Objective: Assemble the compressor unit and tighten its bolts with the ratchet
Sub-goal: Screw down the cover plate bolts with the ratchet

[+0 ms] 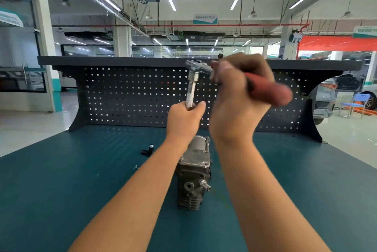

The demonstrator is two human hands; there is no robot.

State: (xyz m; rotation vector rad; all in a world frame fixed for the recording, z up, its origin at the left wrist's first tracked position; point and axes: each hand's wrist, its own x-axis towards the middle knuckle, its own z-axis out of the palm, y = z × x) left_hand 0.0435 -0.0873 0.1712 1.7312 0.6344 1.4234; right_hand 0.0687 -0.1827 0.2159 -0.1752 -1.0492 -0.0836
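Right hand: you are gripping the ratchet by its red handle.
Left hand: you are clutching its extension bar at the lower end.
Compressor unit: sitting on the bench between your forearms.

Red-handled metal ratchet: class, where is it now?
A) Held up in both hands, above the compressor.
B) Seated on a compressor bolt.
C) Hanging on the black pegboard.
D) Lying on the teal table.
A: the right hand grips the red-handled metal ratchet by its handle, the left hand grips the lower end of its silver extension bar, both clear of the grey metal compressor unit on the teal table.
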